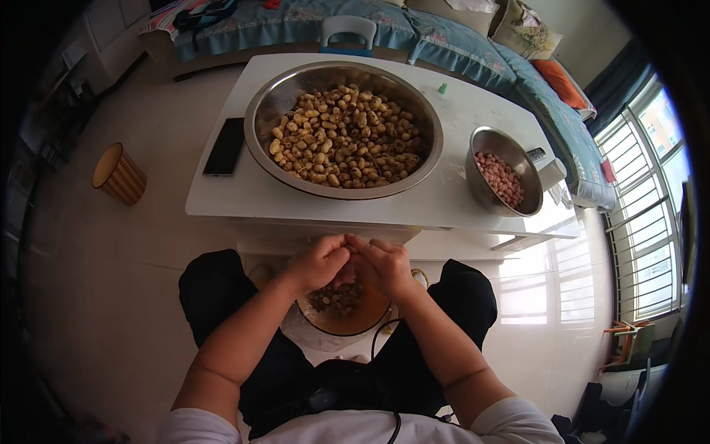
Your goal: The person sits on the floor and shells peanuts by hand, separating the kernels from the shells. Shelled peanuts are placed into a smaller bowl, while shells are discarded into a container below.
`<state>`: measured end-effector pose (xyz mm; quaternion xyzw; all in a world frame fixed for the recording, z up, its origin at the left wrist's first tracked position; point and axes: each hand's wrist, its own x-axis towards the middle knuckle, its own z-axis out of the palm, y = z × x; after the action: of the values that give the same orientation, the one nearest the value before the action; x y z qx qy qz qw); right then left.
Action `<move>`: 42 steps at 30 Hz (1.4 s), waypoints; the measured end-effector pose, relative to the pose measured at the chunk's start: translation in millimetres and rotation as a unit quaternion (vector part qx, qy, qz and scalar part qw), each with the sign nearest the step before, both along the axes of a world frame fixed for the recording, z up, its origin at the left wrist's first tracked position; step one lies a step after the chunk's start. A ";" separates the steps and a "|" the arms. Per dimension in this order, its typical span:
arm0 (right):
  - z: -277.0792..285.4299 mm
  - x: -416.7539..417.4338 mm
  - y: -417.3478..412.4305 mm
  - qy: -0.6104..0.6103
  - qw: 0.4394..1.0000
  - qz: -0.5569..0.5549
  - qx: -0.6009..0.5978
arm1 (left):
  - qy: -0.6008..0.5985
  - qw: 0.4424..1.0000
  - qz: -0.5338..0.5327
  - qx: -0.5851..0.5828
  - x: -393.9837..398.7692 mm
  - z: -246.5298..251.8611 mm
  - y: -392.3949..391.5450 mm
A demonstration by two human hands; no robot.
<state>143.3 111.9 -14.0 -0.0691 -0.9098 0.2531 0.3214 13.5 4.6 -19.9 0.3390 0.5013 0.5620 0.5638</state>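
My left hand [321,263] and my right hand [386,267] meet at the fingertips, just in front of the table edge. Between them they pinch a peanut [351,250], mostly hidden by the fingers. Under the hands, between my knees, a bin [363,327] on the floor holds peanut shells [333,302]. A wide steel basin [344,191] full of unshelled peanuts [346,139] stands on the table beyond my hands. To its right, a smaller steel bowl [530,172] leans tilted towards me, with pink shelled kernels [499,178] inside.
The white table [333,213] also bears a black phone [224,147], a small green object [442,88] and a dark remote [536,155]. A woven-pattern wastebasket [125,177] stands on the floor at left. Behind are a chair [348,33] and a blue-covered sofa [460,50]. A dark cable [378,336] hangs near my lap.
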 end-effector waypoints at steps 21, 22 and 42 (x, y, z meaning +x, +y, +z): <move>-15.3 -14.3 -16.5 0.033 0.992 -0.112 -0.056 | -0.070 0.990 0.097 0.072 16.3 -11.6 6.6; -16.3 -14.4 -17.0 0.025 0.992 -0.115 -0.049 | -0.074 0.990 0.098 0.068 16.1 -13.0 7.1; -20.2 -11.3 -18.4 0.013 0.997 -0.075 -0.028 | -0.103 0.992 0.060 -0.027 19.0 -11.3 6.4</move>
<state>132.0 93.6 -34.3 -0.1430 -0.8905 0.2544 0.3492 32.5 11.0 -31.3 0.2332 0.4746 0.6135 0.5866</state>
